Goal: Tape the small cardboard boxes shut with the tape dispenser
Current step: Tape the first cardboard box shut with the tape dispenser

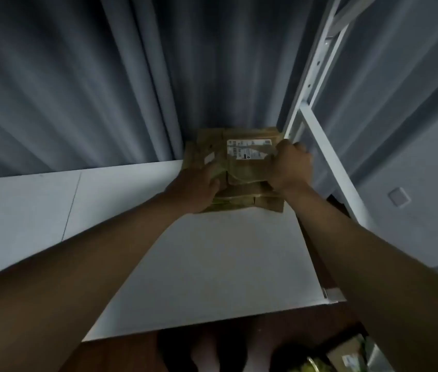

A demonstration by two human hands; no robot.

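Nearest the camera, at the bottom edge: a dark reddish-brown floor [121, 355], and at the lower right corner a blurred cardboard package [349, 357] with a pale label, too indistinct to say more.

Above that, a white shelf surface [212, 264] runs away from the viewer. Both bare forearms stretch across it toward the far end. A metal corner bracket [333, 294] shows at the shelf's near right corner.

At the far end of the shelf sits a stack of small cardboard boxes [242, 173], brown, wrapped in glossy clear tape, lying flat one on another. The top box carries a white shipping label [248, 149], tilted slightly; its print is unreadable.

Left hand [199, 189]: fingers curled round the left near side of the stack, thumb on top, gripping it. Right hand [290, 165]: fingers curled tight over the right edge of the top box, knuckles toward the camera, gripping it as well. Both hands are on the stack together, one to each side.

Just beside the right hand, a white metal rack upright [311, 76] with a row of holes rises at a slant; a crossbar [330, 167] runs from it down toward the viewer.

Behind the stack hangs a grey pleated curtain [105, 76], filling the upper frame. To the far right, a grey wall with a square switch plate [399, 197].
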